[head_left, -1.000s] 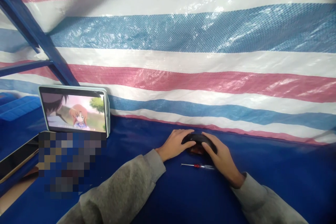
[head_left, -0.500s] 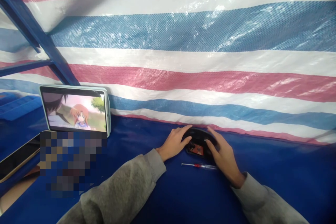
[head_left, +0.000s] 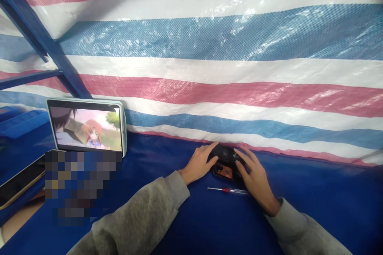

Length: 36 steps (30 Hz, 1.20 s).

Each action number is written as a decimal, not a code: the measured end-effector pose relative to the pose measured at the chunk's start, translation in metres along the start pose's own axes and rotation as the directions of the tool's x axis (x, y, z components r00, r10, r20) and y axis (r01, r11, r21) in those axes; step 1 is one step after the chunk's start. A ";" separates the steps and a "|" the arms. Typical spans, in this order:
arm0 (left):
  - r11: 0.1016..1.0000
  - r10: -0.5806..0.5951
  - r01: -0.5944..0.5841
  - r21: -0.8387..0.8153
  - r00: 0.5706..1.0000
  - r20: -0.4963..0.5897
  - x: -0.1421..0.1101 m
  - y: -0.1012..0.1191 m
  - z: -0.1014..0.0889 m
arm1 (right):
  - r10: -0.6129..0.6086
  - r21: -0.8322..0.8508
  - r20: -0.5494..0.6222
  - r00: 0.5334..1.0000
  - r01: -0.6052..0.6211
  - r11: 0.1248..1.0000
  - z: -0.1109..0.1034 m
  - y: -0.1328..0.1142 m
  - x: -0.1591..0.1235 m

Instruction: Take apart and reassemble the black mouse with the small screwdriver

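Note:
On the blue table, near the foot of the striped sheet, lies an opened black device, shaped like a game controller. Its black plastic cover sits behind an exposed reddish-brown circuit board. My left hand grips the left end, thumb at the front edge and index finger reaching over the back. My right hand holds the right end, with thumb and fingers on the black plastic; the palm hides part of it. Just in front lies a small screwdriver with a red collar and clear handle, its end close to my right hand.
A tablet playing a cartoon leans against the striped sheet at the left. A phone is beside a blurred-out patch, with part of someone's arm below it. Blue trays and a blue metal frame stand far left.
The black cover, tilted up before, now lies lower and flatter over the back of the device. My right fingers have shifted slightly on it; my left hand has barely moved.

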<state>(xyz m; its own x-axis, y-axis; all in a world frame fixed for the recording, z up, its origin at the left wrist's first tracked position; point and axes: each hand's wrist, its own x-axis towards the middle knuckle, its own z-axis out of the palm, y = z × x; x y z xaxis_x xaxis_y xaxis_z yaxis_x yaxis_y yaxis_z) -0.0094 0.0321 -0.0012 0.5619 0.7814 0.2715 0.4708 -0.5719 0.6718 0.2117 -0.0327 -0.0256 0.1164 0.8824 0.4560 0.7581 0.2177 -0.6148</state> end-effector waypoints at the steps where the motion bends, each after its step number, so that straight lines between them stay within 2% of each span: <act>1: 1.000 0.000 0.000 0.007 1.000 -0.001 0.000 0.000 0.000 | 0.000 0.001 -0.003 1.000 0.000 1.000 0.000 0.001 0.000; 7: 1.000 0.014 -0.014 0.023 1.000 -0.014 0.000 -0.002 0.003 | -0.004 -0.015 -0.007 1.000 0.004 1.000 0.001 0.001 0.000; 10: 0.999 0.028 -0.026 0.041 0.998 -0.055 0.000 -0.001 0.002 | -0.005 -0.009 -0.010 1.000 0.005 1.000 0.001 -0.001 0.000; 13: 0.992 0.108 -0.100 0.074 0.988 -0.113 -0.002 0.001 0.001 | 0.002 0.001 -0.009 1.000 -0.002 1.000 0.000 -0.002 0.001; 18: 0.936 0.312 -0.300 0.185 0.949 -0.039 -0.005 0.004 0.002 | 0.002 -0.007 0.006 1.000 -0.001 1.000 -0.002 -0.003 0.001; 24: 0.920 0.333 -0.323 0.222 0.943 -0.007 -0.005 0.001 0.002 | -0.003 -0.010 0.003 1.000 0.003 1.000 -0.002 -0.004 0.002; 27: 0.917 0.359 -0.346 0.199 0.933 -0.030 -0.005 0.001 0.002 | -0.017 -0.021 -0.052 0.999 0.016 1.000 -0.004 -0.008 0.002; 32: 0.915 0.396 -0.379 0.138 0.909 -0.131 -0.005 0.009 0.001 | -0.120 0.006 -0.218 0.969 0.124 0.992 -0.010 -0.026 -0.003; 36: 0.921 0.390 -0.377 0.100 0.900 -0.197 -0.004 0.018 0.002 | -0.217 0.022 -0.173 0.961 0.224 0.974 -0.009 -0.040 -0.008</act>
<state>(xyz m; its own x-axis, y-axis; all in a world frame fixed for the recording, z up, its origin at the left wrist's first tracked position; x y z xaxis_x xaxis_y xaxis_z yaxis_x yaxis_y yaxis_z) -0.0018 0.0181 0.0078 0.5549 0.5292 0.6420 0.2894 -0.8462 0.4474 0.1863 -0.0522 0.0009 0.0578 0.7284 0.6827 0.7503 0.4194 -0.5110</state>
